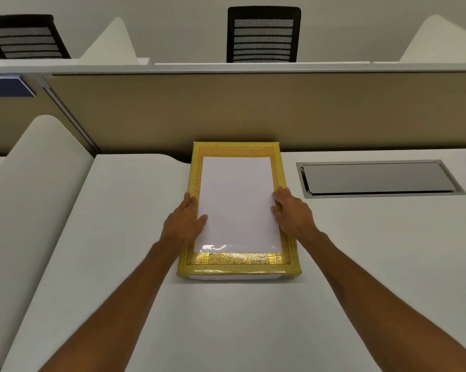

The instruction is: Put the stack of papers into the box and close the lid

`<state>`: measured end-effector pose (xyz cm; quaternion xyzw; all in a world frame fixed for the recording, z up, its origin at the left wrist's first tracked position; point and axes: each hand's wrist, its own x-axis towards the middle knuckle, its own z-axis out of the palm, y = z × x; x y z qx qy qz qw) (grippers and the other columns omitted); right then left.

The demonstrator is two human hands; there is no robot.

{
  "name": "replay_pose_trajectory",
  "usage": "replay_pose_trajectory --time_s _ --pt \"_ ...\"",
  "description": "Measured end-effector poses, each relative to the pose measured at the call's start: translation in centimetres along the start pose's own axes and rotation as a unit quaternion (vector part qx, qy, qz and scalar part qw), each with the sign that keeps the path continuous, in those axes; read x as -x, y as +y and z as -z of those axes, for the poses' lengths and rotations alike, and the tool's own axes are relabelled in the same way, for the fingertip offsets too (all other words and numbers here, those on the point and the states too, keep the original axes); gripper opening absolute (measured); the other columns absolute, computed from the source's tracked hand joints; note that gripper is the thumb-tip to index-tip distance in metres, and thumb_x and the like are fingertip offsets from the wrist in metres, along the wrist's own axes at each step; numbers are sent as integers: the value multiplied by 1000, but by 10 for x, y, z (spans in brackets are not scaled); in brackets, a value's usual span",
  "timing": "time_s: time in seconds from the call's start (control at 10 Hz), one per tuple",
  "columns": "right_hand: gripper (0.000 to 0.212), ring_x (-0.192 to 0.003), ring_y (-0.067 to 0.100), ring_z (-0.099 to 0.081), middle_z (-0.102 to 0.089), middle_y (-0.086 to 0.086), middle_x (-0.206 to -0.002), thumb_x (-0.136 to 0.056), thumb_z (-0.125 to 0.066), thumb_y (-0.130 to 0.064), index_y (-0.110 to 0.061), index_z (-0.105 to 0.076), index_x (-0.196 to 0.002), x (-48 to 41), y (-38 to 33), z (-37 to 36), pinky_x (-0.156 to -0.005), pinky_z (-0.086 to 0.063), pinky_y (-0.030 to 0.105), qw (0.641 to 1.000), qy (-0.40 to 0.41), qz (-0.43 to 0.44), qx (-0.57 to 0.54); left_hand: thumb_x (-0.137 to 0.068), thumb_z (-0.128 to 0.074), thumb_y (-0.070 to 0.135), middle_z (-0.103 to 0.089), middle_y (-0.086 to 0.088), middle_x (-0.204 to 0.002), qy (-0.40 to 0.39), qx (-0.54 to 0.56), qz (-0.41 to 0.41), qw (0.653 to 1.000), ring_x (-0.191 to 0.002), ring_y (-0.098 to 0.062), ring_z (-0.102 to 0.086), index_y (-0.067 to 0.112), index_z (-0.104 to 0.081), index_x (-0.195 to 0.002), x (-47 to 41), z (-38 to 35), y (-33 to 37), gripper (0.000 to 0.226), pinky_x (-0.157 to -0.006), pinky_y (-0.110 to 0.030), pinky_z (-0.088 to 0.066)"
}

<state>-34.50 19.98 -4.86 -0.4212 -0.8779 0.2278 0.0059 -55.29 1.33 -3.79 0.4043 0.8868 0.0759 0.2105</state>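
Head view shows a white stack of papers [237,202] lying flat on a yellow box [238,264] with a gold patterned border, its lid shut. The box sits on the desk [360,264], its far end against the beige back partition [226,108], left of a metal cable hatch [379,178]. The left hand [184,224] rests on the papers' left edge, thumb on top of the sheets, fingers along the box border. The right hand [291,210] lies at the papers' right edge, fingers spread flat. Both hands are open, pressing the stack's sides rather than clasping it. Two black chairs [262,34] stand beyond the partition.
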Motion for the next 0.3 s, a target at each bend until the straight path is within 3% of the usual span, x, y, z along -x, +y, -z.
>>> replay_pose_trajectory --time_s 0.1,0.2,0.3 --pt "48 -142 29 -45 -29 5 -164 -102 -47 -29 -12 -43 -147 0 0 3 -107 -45 45 1000 -26 1 -4 -101 -42 44 -6 -6 -169 -8 -1 0 1000 -143 -33 -40 12 -17 -156 0 -1 -1 69 -111 -47 -40" --pt "55 -152 29 -27 -30 4 -164 -101 -48 -36 -12 -40 -150 7 -2 12 -118 -32 48 998 -43 0 -34 -99 -39 52 -4 -6 -169 6 6 1 1000 -153 -28 -18 12 -14 -157 10 -3 1 75 -113 -52 -37" --pt "59 -155 26 -17 -24 4 -166 -102 -46 -38 -16 -32 -155 21 1 19 -122 -18 46 999 -19 3 -29 -99 -36 56 1 -7 -169 51 3 -29 998 -155 -25 -4 16 -9 -159 25 -8 13 77 -120 -49 -23"
